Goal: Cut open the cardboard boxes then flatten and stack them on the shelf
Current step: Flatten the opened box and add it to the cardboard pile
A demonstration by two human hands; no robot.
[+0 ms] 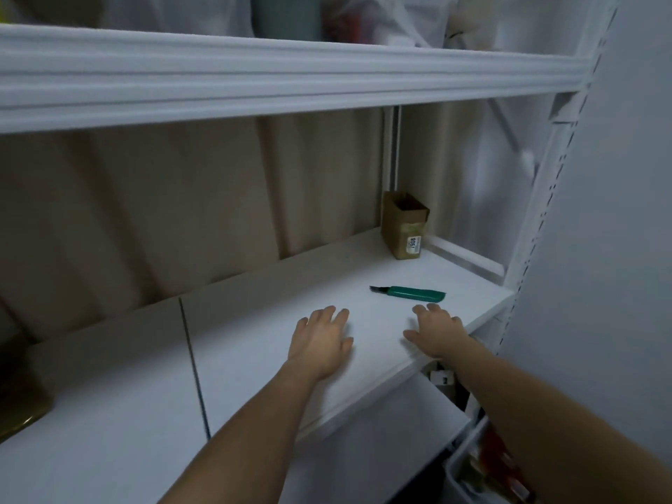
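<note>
A small brown cardboard box (403, 227) with a white barcode label stands upright at the back right of the white shelf (254, 358), its top open. A green utility knife (412, 292) lies on the shelf in front of the box, its blade out and pointing left. My left hand (322, 340) rests flat on the shelf, fingers straight, left of the knife. My right hand (436, 331) rests on the shelf near its front edge, fingers spread, just below the knife's handle and apart from it. Neither hand holds anything.
A white upper shelf beam (291, 78) crosses overhead with bagged items above it. Beige ribbed panels (145, 212) line the back. A dark gold object (18, 387) sits at the far left. A white bin (483, 463) with colourful items sits below right, beside a white wall (618, 249).
</note>
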